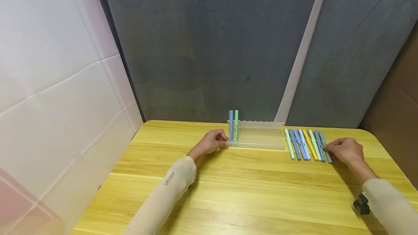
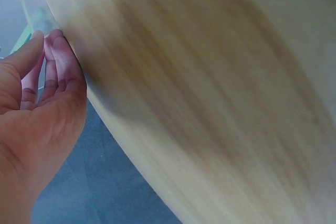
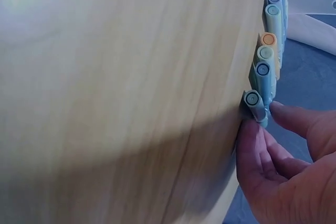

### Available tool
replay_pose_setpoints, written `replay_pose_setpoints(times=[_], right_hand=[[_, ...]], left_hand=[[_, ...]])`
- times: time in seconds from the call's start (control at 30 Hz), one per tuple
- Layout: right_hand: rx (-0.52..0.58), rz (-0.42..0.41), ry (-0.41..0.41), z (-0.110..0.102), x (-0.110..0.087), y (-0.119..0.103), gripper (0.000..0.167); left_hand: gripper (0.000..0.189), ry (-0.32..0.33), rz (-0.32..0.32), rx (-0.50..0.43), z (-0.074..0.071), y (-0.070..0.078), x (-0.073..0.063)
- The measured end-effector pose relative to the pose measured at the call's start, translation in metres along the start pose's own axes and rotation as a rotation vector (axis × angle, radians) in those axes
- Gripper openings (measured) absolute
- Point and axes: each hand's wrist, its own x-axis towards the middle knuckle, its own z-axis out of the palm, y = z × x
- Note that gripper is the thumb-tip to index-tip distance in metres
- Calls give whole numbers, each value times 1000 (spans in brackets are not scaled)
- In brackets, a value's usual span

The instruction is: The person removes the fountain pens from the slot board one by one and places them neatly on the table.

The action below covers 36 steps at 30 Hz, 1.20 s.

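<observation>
In the head view a clear plastic pen rack [image 1: 261,134] with a scalloped back edge stands at the table's far side. A blue pen [image 1: 231,126] and a green pen [image 1: 236,126] stand side by side at its left end. My left hand [image 1: 212,141] pinches the rack's front left corner between thumb and fingers. At the right end of a row of pens, my right hand [image 1: 347,150] pinches a grey-green pen [image 1: 329,159] lying on the table. The right wrist view shows that pen's round end [image 3: 252,98] between thumb and fingers.
To the rack's right, several pens lie in a row, among them a yellow pen [image 1: 310,145], a purple pen [image 1: 299,144] and a pale green pen [image 1: 289,144]. The wooden table [image 1: 248,191] meets a grey cloth [image 1: 209,46] behind. A brown panel [image 1: 395,111] rises at right.
</observation>
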Motion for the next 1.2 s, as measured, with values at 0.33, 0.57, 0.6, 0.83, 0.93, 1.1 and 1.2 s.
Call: replay_pose_setpoints(times=[0.33, 0.57, 0.6, 0.83, 0.93, 1.1, 1.2], right_hand=[[29, -189, 106, 12, 8, -24, 37], [84, -245, 79, 39, 5, -66, 35], [95, -250, 72, 43, 5, -72, 35], [330, -294, -91, 75, 8, -113, 32], [435, -304, -134, 94, 10, -127, 32], [492, -329, -146, 120, 11, -147, 30], [495, -336, -143, 133, 10, -160, 29]], left_hand=[[10, -9, 22, 6, 0, 3, 1], [9, -13, 25, 7, 2, 2, 2], [9, -14, 25, 9, 1, 2, 2], [10, 3, 11, 18, -1, 3, 0], [10, 3, 10, 14, -1, 3, 0], [10, 1, 18, 5, 0, 3, -1], [9, 4, 21, 1, 0, 2, -1]])
